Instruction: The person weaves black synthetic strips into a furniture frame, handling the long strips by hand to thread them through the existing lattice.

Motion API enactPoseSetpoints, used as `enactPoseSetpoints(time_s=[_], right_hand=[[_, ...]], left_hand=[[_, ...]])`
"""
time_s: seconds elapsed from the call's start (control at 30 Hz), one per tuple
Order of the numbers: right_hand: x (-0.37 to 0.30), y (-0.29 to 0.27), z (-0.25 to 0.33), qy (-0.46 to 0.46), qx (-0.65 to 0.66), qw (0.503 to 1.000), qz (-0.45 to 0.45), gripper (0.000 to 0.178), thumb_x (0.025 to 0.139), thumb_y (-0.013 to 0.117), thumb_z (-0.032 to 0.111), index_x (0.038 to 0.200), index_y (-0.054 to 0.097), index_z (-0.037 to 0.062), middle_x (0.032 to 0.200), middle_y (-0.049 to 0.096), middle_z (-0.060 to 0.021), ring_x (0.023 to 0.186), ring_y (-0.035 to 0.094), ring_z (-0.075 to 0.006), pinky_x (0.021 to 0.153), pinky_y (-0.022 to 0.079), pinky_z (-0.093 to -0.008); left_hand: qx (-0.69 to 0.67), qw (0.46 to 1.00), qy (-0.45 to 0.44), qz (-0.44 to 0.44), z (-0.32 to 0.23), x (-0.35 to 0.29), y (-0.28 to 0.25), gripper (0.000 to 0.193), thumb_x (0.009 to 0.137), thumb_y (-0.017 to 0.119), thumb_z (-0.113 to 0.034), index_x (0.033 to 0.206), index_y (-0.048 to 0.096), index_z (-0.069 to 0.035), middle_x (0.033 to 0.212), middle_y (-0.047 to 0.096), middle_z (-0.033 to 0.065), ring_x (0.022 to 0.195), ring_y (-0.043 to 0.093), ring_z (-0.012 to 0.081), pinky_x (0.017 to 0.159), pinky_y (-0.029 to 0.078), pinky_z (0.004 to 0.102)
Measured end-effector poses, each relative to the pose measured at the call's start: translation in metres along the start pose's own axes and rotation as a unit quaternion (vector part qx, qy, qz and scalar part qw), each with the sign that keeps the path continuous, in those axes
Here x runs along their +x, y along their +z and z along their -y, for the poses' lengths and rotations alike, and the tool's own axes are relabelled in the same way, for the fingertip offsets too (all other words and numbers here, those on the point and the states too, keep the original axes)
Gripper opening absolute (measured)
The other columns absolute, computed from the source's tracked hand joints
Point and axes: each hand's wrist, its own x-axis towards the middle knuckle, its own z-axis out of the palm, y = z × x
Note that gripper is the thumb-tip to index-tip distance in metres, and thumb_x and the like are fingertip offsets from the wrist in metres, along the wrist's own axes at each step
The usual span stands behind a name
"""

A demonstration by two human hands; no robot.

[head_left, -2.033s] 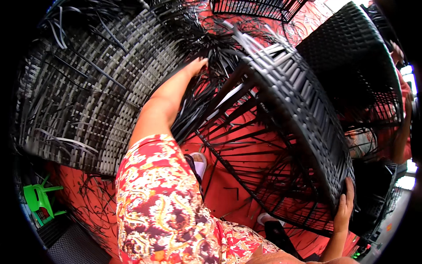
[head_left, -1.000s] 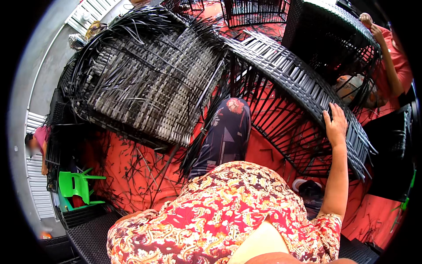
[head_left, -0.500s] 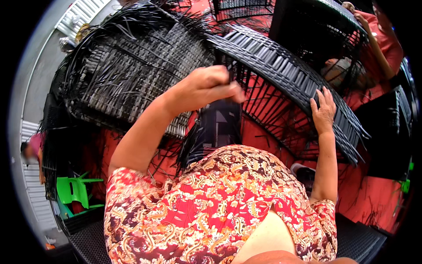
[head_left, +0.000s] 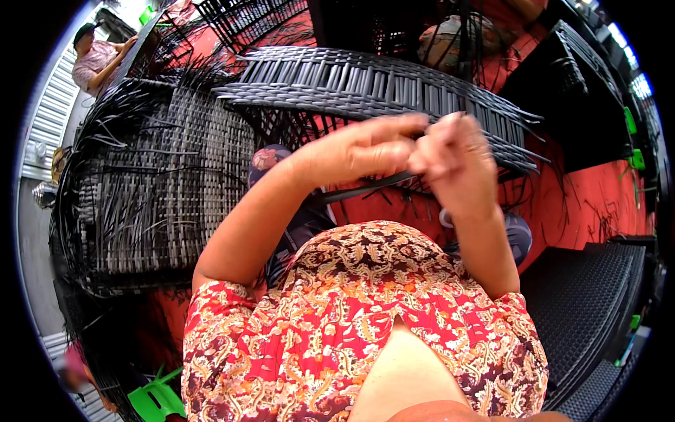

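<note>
My left hand [head_left: 365,149] and my right hand [head_left: 460,165] meet in front of me, fingers closed and blurred by motion. A thin black plastic strip [head_left: 383,184] trails from where the fingertips meet, running down and left over my leg; the exact grip on it is smeared. Just beyond my hands lies a curved, dark grey woven wicker panel [head_left: 337,77] with loose strand ends at its right edge, standing on a black open frame. To the left is a large woven seat piece [head_left: 162,190], grey and black, with many uncut strands bristling from its rim.
The red floor [head_left: 590,204] is strewn with black strand scraps. Dark woven panels [head_left: 583,309] are stacked at right, near a black furniture piece [head_left: 569,112]. A green plastic chair [head_left: 158,401] stands at lower left. Another person [head_left: 98,60] works at far left.
My right hand has left the wicker panel and come to my left hand, with the black strip now showing beneath them. The view has turned to the right.
</note>
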Motion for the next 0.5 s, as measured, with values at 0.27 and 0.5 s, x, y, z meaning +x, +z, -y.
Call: enactPoseSetpoints(time_s=[0.27, 0.5], right_hand=[[-0.069, -0.131, 0.214, -0.148, -0.11, 0.968, -0.172, 0.021, 0.093, 0.044, 0.009, 0.073, 0.04, 0.0067, 0.058, 0.023, 0.0021, 0.048, 0.021, -0.0075, 0.042, 0.021, -0.0219], [-0.193, -0.252, 0.384, -0.265, -0.352, 0.655, -0.614, 0.015, 0.094, 0.037, 0.008, 0.083, 0.047, 0.002, 0.058, 0.028, 0.0, 0.047, 0.022, -0.0097, 0.043, 0.021, -0.0237]], left_hand=[[0.518, 0.853, -0.054, -0.043, 0.035, -0.103, -0.024, 0.017, 0.083, 0.061, -0.022, 0.08, 0.058, -0.005, 0.069, 0.058, 0.0108, 0.066, 0.061, 0.0251, 0.058, 0.047, 0.0358], [0.572, 0.804, -0.159, -0.045, 0.013, -0.183, -0.033, 0.022, 0.08, 0.062, -0.027, 0.073, 0.056, -0.007, 0.068, 0.056, 0.0087, 0.068, 0.056, 0.0297, 0.062, 0.045, 0.0398]])
